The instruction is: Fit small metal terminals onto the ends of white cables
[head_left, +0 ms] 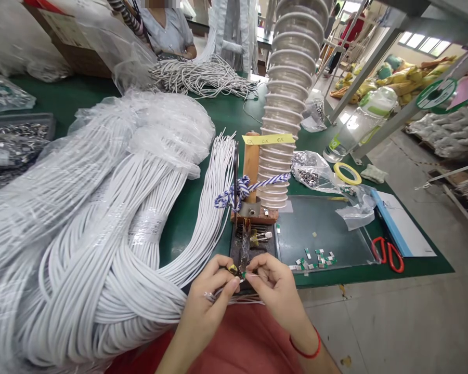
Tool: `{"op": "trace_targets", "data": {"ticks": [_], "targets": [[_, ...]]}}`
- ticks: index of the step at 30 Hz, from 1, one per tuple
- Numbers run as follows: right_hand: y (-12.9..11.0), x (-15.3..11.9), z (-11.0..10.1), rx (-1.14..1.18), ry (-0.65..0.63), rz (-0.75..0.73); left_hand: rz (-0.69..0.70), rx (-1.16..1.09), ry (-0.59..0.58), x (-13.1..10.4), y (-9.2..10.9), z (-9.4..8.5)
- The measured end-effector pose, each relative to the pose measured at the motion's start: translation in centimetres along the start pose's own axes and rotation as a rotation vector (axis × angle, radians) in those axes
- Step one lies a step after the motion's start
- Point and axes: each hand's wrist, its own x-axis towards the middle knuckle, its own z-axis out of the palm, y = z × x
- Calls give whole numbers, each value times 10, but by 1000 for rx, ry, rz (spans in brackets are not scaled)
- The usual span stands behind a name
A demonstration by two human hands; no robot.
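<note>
Some of the green piece [244,274] hides behind the right hand [272,283].

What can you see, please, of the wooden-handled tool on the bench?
The wooden-handled tool has its light-brown handle uppermost in view, beside a ribbed hose; its tilt is hard to judge. A yellow strip with dark marks crosses the top. Blue-and-white cord crosses the lower handle, knotted on the left, above a metal collar. A dark, rough rod runs toward the left hand and right hand; whether its tip touches anything is unclear.
</note>
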Motion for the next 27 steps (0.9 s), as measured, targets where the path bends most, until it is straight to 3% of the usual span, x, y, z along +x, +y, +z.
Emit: {"op": "trace_targets", "data": {"ticks": [7, 16, 22, 27], "targets": [[-7, 1, -1, -81, -29, -132, -5, 35, 47, 2, 0, 2], [-2, 0, 2, -60, 24, -117, 18, 29, 13, 5, 6, 0], [0, -4, 0, 85, 61, -136, 46, 13, 111, 8, 11, 1], [0, -5, 8, -39, 117, -198, 25, 21, 158, 11, 17, 3]]}}
